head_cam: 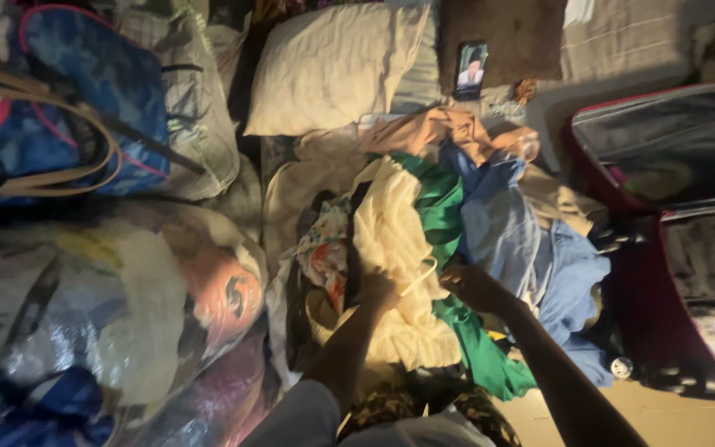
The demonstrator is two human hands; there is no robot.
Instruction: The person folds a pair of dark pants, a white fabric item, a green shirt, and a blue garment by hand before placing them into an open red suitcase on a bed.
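Both hands on cream garment [395, 248]: L [380, 290] gripping it; R [465, 281] grip unclear, beside green cloth [444, 215].

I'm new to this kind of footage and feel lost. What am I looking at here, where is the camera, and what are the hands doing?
There is no machine here: a person works with bare hands, and the one picture comes from a camera on their head, looking down. The left hand and the right hand both reach into a pile of clothes, at a cream garment lying beside a green garment; whether either hand is actually gripping is unclear. A light blue garment and a tan one lie next to them. Around the pile are a pillow, a phone, an open red suitcase on the right, and a blue bag and plastic-wrapped bundles on the left.
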